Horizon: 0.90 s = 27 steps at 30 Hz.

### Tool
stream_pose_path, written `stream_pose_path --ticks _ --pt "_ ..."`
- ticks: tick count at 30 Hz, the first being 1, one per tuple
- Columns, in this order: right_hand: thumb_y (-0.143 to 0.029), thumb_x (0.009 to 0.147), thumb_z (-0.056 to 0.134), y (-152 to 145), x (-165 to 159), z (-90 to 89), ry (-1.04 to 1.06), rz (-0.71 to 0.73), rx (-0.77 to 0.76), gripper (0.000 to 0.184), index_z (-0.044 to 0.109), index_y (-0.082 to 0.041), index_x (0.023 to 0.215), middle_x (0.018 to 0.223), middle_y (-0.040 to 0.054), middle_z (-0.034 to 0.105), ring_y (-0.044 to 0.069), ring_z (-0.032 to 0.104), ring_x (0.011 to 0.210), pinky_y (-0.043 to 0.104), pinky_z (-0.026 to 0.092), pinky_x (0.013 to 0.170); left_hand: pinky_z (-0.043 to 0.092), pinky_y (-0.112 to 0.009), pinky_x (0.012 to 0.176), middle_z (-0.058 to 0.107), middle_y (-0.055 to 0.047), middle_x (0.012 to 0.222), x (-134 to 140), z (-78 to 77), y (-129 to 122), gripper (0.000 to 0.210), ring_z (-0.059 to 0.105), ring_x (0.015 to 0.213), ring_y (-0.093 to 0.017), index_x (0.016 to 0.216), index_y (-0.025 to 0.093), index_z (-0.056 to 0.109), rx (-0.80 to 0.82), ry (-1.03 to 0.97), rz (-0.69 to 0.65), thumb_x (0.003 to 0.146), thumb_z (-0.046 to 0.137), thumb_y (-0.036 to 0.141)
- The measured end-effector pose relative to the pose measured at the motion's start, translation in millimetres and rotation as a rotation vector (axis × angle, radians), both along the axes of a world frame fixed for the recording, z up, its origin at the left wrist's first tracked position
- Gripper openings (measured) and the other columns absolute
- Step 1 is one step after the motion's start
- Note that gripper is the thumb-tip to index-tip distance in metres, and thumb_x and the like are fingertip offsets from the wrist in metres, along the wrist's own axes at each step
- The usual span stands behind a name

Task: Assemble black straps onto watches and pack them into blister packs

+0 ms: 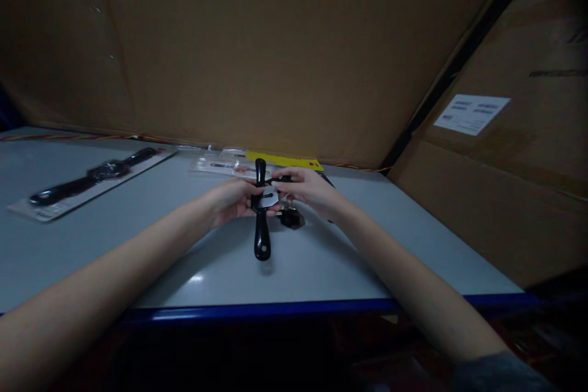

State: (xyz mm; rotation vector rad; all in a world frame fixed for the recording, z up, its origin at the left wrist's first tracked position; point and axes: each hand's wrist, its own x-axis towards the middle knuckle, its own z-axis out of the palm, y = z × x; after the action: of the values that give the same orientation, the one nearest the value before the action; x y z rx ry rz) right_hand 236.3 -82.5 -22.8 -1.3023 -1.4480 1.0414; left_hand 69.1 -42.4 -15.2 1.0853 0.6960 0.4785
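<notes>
A black spokeshave (262,239) with two handles is held above the table, one handle pointing away and the other toward me. My left hand (236,199) grips it round the middle, thumb on top. A flat silver blade (268,196) with a dark slot lies at its centre. My right hand (310,188) is at the right side of the blade, its fingers pinched on a small black part (281,179) whose exact kind I cannot make out. Below the right hand, a dark, shiny object (291,218) sits on the table, partly hidden.
A packaged spokeshave (110,170) on a card lies at the left of the grey table (206,282). Clear packs (211,165) and a yellow strip (298,160) lie at the back. Cardboard (257,61) stands behind, and a labelled box (496,196) on the right.
</notes>
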Motion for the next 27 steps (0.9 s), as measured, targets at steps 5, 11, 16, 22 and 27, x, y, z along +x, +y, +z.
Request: stream_pose_path --ticks 5,11,16,22,27 --pt "-0.017 0.072 0.063 -3 7 7.2 0.052 -0.078 0.05 0.042 0.051 -0.019 0.113 0.076 0.0018 0.063 0.011 0.056 0.063 0.025 0.042 0.056 0.056 -0.029 0.069 0.068 -0.017 0.088 -1 -2.2 1 0.029 0.069 0.075 -0.02 0.109 0.002 0.055 0.029 0.013 0.029 0.081 0.047 0.0" --pt "-0.025 0.068 0.069 -12 2 12.9 0.021 -0.092 0.051 0.034 0.048 -0.018 0.094 0.064 -0.0001 0.063 0.01 0.056 0.055 0.023 0.041 0.051 0.055 -0.027 0.068 0.068 -0.014 0.088 1 -6.2 -1 0.028 0.068 0.074 -0.019 0.1 0.005 0.059 0.086 -0.003 0.028 0.074 0.054 -0.004" --pt "-0.031 0.068 0.068 -12 -3 9.1 -0.018 -0.049 0.004 0.026 0.044 -0.02 0.074 0.056 -0.0025 0.058 0.012 0.058 0.049 0.023 0.043 0.043 0.055 -0.031 0.068 0.068 -0.013 0.083 3 -4.2 -1 0.021 0.066 0.066 -0.018 0.1 0.007 0.056 -0.049 -0.012 0.059 0.083 0.048 0.015" --pt "-0.028 0.074 0.062 -11 -11 4.4 -0.156 -0.088 0.066 0.013 0.055 -0.018 0.073 0.056 -0.0024 0.053 0.009 0.051 0.04 0.022 0.041 0.035 0.054 -0.035 0.07 0.066 -0.01 0.075 6 -5.7 -3 0.017 0.066 0.066 -0.019 0.093 0.011 0.054 -0.093 -0.063 0.076 0.084 0.042 0.018" --pt "-0.025 0.074 0.063 -9 -16 -2.8 -0.252 -0.123 0.161 0.027 0.056 -0.019 0.1 0.061 -0.0042 0.051 0.009 0.05 0.043 0.023 0.039 0.038 0.053 -0.038 0.075 0.065 -0.008 0.069 9 -6.1 -5 0.02 0.065 0.064 -0.018 0.094 0.009 0.056 -0.121 -0.088 0.047 0.083 0.042 0.018"
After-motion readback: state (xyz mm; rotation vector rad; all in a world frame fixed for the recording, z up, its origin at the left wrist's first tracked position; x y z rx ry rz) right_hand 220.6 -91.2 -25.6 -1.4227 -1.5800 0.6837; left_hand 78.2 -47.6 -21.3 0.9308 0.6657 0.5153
